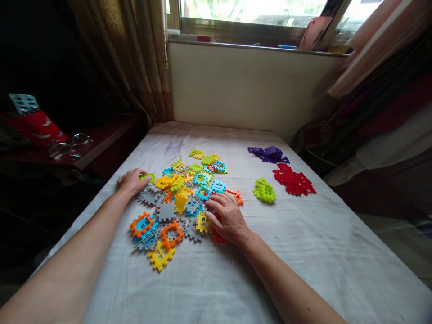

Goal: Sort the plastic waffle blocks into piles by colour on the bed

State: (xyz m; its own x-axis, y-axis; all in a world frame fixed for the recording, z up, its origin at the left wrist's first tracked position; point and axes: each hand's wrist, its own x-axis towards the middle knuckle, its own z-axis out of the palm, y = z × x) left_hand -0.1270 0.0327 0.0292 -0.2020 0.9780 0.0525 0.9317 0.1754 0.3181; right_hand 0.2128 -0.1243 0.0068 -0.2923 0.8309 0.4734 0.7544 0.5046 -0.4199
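Observation:
A mixed pile of flat plastic interlocking tiles in yellow, blue, grey, orange and green lies on a white sheet. My left hand rests palm down at the pile's left edge, fingers lying over a green tile and grey tiles. My right hand lies flat on the pile's right side, fingers spread over blue and yellow tiles, with a red tile partly under its palm. Sorted apart to the right are a purple heap, a red heap and a small lime-green heap.
A cream wall and a window sill stand behind the bed. Curtains hang at both sides. At the left is a dark wooden side table with eyeglasses and a red packet. Clothes hang at the right.

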